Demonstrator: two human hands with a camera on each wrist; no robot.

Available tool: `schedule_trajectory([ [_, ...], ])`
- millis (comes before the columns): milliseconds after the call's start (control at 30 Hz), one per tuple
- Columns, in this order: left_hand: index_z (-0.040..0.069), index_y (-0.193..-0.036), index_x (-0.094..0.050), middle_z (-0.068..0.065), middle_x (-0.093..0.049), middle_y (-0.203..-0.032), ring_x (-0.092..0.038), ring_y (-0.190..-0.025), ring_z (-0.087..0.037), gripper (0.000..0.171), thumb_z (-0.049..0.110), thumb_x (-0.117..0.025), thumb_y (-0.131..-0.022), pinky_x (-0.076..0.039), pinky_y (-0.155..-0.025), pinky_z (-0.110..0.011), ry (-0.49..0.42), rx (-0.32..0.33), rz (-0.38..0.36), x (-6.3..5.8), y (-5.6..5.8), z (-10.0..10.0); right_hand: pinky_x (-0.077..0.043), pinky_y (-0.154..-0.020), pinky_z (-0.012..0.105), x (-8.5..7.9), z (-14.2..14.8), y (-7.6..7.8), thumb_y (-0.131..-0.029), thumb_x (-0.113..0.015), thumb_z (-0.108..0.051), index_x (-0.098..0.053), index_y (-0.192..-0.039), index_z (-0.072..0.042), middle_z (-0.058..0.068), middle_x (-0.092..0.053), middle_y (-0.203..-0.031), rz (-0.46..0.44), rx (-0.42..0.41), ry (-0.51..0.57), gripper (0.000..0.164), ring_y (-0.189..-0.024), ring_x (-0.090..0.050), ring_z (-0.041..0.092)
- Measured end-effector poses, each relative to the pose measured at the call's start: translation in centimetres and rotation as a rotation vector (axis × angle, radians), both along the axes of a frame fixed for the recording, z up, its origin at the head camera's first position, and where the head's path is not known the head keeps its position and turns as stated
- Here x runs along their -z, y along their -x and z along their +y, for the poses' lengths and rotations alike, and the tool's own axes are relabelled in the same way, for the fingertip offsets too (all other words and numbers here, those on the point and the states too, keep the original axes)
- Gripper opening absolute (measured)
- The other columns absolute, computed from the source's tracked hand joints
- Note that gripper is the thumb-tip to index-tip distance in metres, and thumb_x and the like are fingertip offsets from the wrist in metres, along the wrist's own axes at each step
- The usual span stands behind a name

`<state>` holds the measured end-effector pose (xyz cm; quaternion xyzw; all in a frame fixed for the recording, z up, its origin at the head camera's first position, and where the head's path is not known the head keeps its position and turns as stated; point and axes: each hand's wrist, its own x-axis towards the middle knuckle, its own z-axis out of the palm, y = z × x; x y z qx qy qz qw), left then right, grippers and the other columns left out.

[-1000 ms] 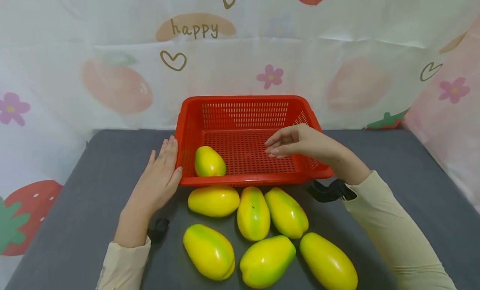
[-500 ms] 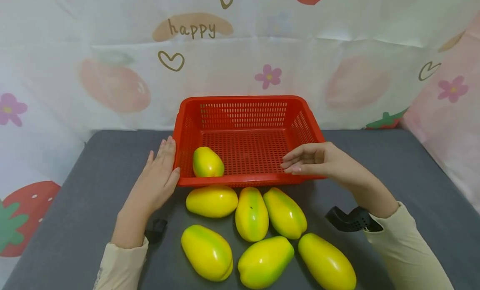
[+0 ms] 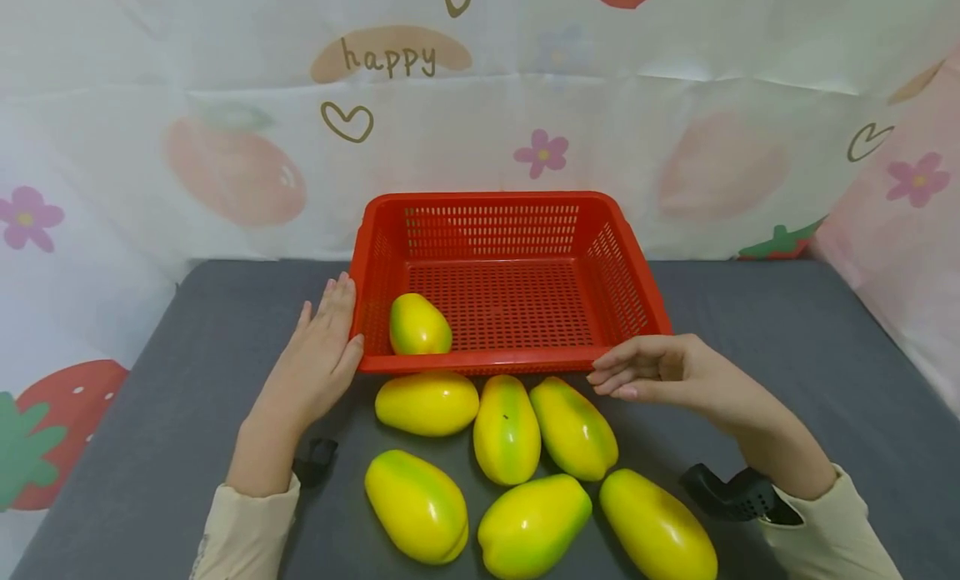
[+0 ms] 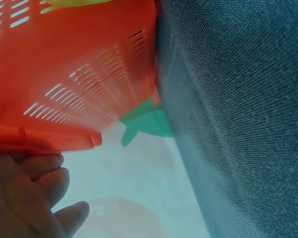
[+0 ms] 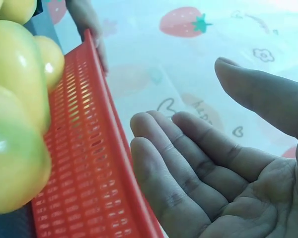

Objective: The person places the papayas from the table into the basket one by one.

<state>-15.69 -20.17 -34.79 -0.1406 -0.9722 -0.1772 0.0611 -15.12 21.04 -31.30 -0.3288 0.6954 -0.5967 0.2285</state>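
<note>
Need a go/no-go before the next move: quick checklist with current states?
1. Red plastic basket upright on gray tabletop: ok.
2. Left hand in contact with basket: ok, touching its left rim.
3. Right hand free: ok, holds nothing.
4. Right fingers clear of rim: cannot tell; they overlap it in the head view.
5. Room in basket: ok, one papaya, near-left corner.
6. All papayas loaded: not ok, six papayas lie outside.

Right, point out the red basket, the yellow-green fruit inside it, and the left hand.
Red basket (image 3: 506, 301), head view: mesh floor.
Yellow-green fruit inside it (image 3: 420, 325), head view: middle of its visible side.
Left hand (image 3: 315, 347), head view: back of the hand.
</note>
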Motion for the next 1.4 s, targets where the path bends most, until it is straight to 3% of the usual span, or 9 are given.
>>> schedule_trajectory([
  [233, -0.002, -0.15, -0.004, -0.018, -0.007, -0.156, -0.004, -0.143, -0.031, 0.065, 0.021, -0.035, -0.098, -0.005, -0.113, -0.053, 0.003, -0.001, 0.002, 0.0, 0.0, 0.2, -0.051, -0.087, 0.033, 1.3, 1.1, -0.9, -0.093, -0.05, 0.004, -0.054, -0.122, 0.008, 0.013, -0.063, -0.117, -0.035, 0.0, -0.004, 0.03, -0.105, -0.061, 0.025],
  [400, -0.002, -0.15, -0.004, -0.018, -0.007, -0.156, -0.005, -0.143, -0.031, 0.064, 0.021, -0.035, -0.098, -0.004, -0.113, -0.052, -0.003, 0.004, -0.003, -0.1, 0.0, 0.2, -0.051, -0.088, 0.033, 2.0, 1.6, -1.0, -0.094, -0.051, 0.0, -0.053, -0.123, 0.008, 0.012, -0.062, -0.118, -0.066, 0.011, -0.075, 0.03, -0.106, -0.061, 0.024],
  [633, -0.003, -0.149, -0.005, -0.018, -0.007, -0.156, -0.005, -0.143, -0.032, 0.064, 0.021, -0.035, -0.098, -0.004, -0.113, -0.053, -0.014, 0.015, 0.018, -0.1, 0.1, -0.1, -0.051, -0.089, 0.035, 2.3, 1.6, -0.6, -0.095, -0.054, -0.008, -0.048, -0.124, 0.015, 0.032, -0.053, -0.12, -0.072, 0.031, -0.2, 0.038, -0.109, -0.059, 0.03],
  [867, -0.003, -0.149, -0.006, -0.019, -0.009, -0.156, -0.006, -0.143, -0.033, 0.064, 0.022, -0.035, -0.098, -0.004, -0.113, -0.053, -0.019, 0.011, 0.033, 0.1, 0.0, -0.2, -0.051, -0.088, 0.031, 3.0, 1.5, 0.2, -0.094, -0.057, -0.016, -0.048, -0.129, 0.01, 0.027, -0.053, -0.126, -0.09, 0.028, -0.316, 0.044, -0.115, -0.052, 0.041],
  [1400, -0.002, -0.15, -0.004, -0.018, -0.007, -0.156, -0.006, -0.143, -0.033, 0.065, 0.021, -0.035, -0.098, -0.004, -0.113, -0.053, -0.008, 0.007, 0.014, -0.1, 0.0, 0.1, -0.048, -0.092, 0.037, 5.3, 0.6, 0.9, -0.095, -0.056, -0.018, -0.039, -0.135, 0.012, 0.025, -0.05, -0.131, -0.162, 0.045, -0.342, 0.052, -0.117, -0.052, 0.035],
])
